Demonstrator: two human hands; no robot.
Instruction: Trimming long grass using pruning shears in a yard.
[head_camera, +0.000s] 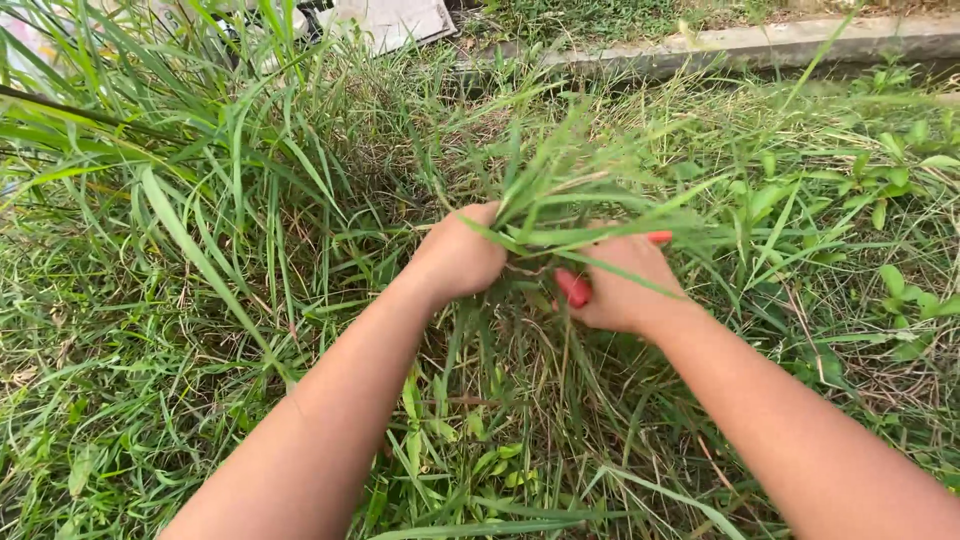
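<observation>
My left hand (458, 255) is closed around a bunch of long green grass blades (560, 195) that fan upward from it. Just to its right, my right hand (622, 282) grips a tool with a red handle (575, 289); a red end also shows above the hand, and the rest of the tool is hidden among the stems. Both hands sit low in a dense clump of grass (510, 340), close together, with both forearms bare.
Tall grass (170, 150) rises at the left. A concrete kerb (760, 45) runs across the top right. A pale flat sheet (395, 20) lies at the top centre. Broad-leaved weeds (900, 290) grow at the right.
</observation>
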